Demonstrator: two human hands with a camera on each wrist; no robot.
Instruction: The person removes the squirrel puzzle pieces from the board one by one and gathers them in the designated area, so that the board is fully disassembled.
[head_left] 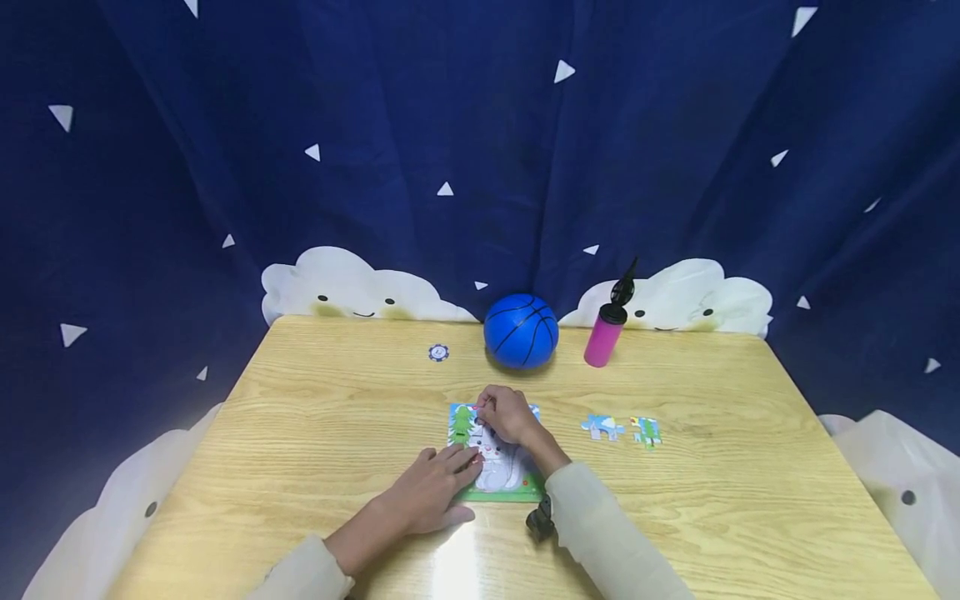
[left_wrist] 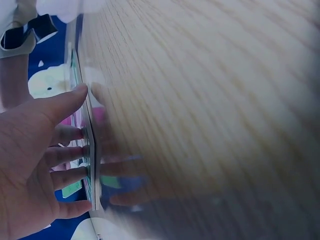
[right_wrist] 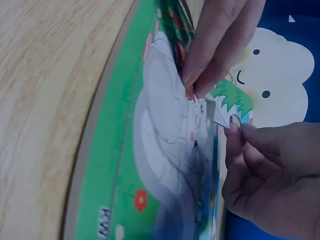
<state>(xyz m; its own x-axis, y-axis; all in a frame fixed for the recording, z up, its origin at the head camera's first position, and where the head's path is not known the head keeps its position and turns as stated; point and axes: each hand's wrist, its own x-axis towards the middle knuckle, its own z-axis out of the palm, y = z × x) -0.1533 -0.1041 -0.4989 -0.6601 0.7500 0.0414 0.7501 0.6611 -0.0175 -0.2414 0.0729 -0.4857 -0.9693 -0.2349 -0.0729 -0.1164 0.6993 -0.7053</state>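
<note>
Where left fingers point(head_left: 461, 464) cross the puzzle's point(head_left: 501, 477) edge, table point(head_left: 337, 417) stretches leftward.

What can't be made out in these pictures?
Head view: upper middle of the puzzle, behind the right hand.
Head view: marking on the round chip, too small.
Left wrist view: puzzle's picture, edge-on behind the left hand.
Right wrist view: puzzle's end, cut by the frame's bottom edge.

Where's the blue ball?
In the head view, the blue ball sits centrally near the far edge of the table, just left of the pink cylinder.
</note>
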